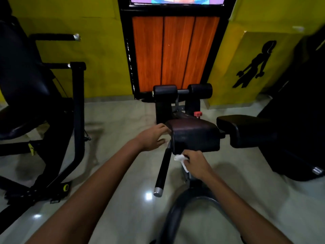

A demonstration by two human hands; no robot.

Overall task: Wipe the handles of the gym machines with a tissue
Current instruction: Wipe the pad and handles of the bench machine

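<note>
the right hand (197, 163) was pinched shut on a crumpled white tissue (180, 159), pressed just under the near edge of the dark seat pad (195, 134). the left hand (153, 137) sat at the pad's left edge, fingers loosely spread and gripping nothing. between the two hands a black handle (163, 170) with a silver end cap angled down from under the pad's near left corner over the glossy tiled floor (114, 173); the tissue was just beside it, not touching. two black roller pads (182, 90) stood past the seat, another padded machine (26, 76) on the left.
</note>
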